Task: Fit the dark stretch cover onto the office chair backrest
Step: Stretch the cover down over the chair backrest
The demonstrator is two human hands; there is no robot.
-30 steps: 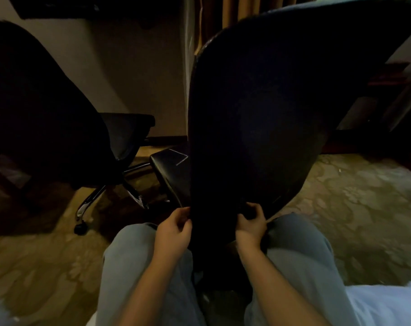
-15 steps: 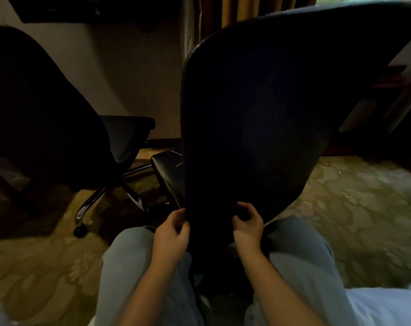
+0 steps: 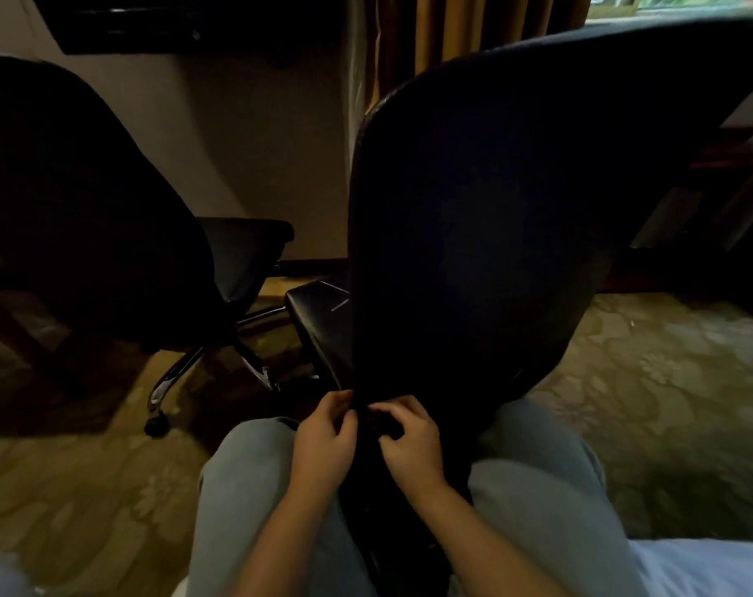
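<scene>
One dark cover [image 3: 473, 252] is pulled over the back of my chair [image 3: 318, 325], right in front of me. It looks smooth and almost black. My left hand [image 3: 323, 441] and right hand [image 3: 409, 441] pinch its bottom edge at 6 o'clock, with the fingers [image 3: 383, 409] curled on the cloth. A second chair [image 3: 86, 209] stands at 9 o'clock.

Floor [image 3: 667, 381]: carpet, dull olive-gold, with a large pale leaf pattern, running from near left to far right. At the left we see a second chair [image 3: 86, 209] standing on it, its chrome legs [image 3: 172, 377] splayed and one black caster [image 3: 157, 424] resting on the carpet. In the centre the office chair [image 3: 473, 252] stands on this carpet. Its base is hidden from us.
</scene>
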